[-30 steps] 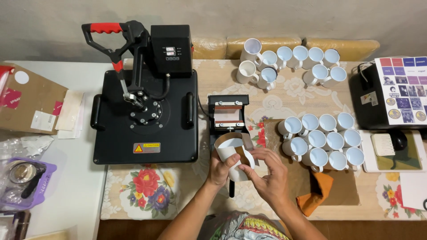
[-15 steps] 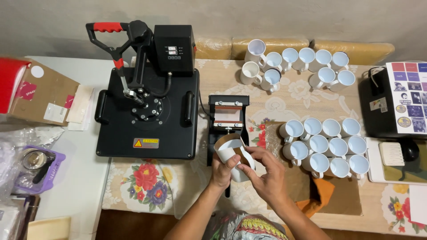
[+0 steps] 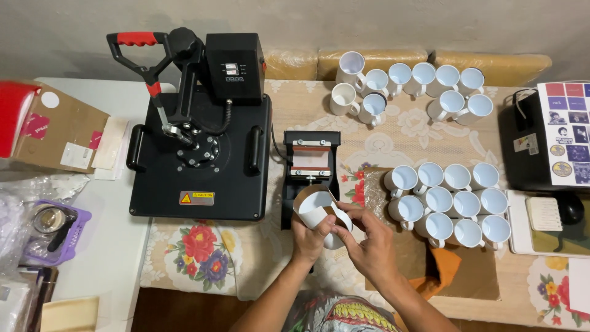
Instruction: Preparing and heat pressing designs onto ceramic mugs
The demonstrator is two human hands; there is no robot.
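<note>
A white mug (image 3: 314, 209) wrapped in a sheet of paper is held in front of me, its mouth tilted up and to the left. My left hand (image 3: 307, 237) cups it from below. My right hand (image 3: 364, 241) pinches the paper's edge on the mug's right side. Just beyond the mug stands a small black mug press (image 3: 312, 165) with a reddish heating band. A large black flat heat press (image 3: 198, 138) with a red-gripped handle sits to the left.
Several white mugs (image 3: 447, 201) cluster on a brown mat at the right, and more mugs (image 3: 405, 89) stand at the back. A black printer (image 3: 531, 150) carries a sheet of printed pictures. An orange cloth (image 3: 439, 270) lies near my right arm. A cardboard box (image 3: 55, 132) rests at the left.
The view has shifted slightly. Both hands stay on the wrapped mug, with my right fingers working along the paper's edge.
</note>
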